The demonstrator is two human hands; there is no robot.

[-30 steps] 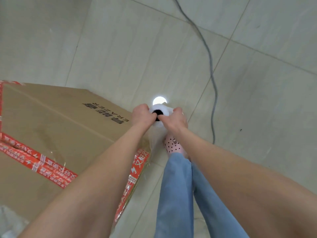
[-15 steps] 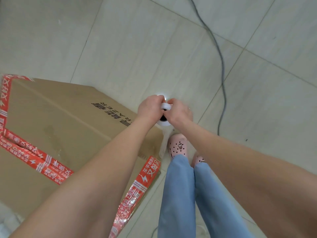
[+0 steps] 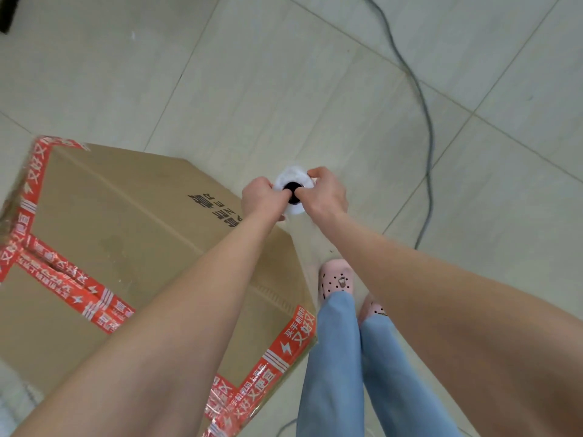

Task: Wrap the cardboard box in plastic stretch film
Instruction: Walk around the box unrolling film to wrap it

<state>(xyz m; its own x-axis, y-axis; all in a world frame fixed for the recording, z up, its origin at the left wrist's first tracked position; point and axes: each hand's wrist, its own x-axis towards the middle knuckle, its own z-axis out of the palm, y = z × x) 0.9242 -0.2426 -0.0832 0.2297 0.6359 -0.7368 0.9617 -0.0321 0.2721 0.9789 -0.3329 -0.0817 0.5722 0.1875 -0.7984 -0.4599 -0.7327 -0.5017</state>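
Both hands are up on the roll! The white roll of plastic stretch film (image 3: 292, 175) stands on end just past the near corner of the box, seen from above with its dark core hole showing. The left hand (image 3: 263, 199) clamps it from the 9 o'clock side, and the right hand (image 3: 326, 197) from 3 o'clock. The fingers (image 3: 317, 172) of both hands are curled tight around the rim, with tips reaching to the edge of the core. Whether film is paying out below the roll can't be made out from up here.

The big brown cardboard box with red printed tape along its seams and edges (image 3: 126, 231) fills the 8 o'clock part of the view. It sits on the pale tiled floor (image 3: 252, 74), its top face towards us with black lettering near the left hand.

Down at 5 o'clock are light blue jeans (image 3: 334, 357) and pink perforated clogs (image 3: 336, 279), planted just beside the box corner. A grey cable (image 3: 426, 121) snakes across the tiles from 12 o'clock round to 3 o'clock.
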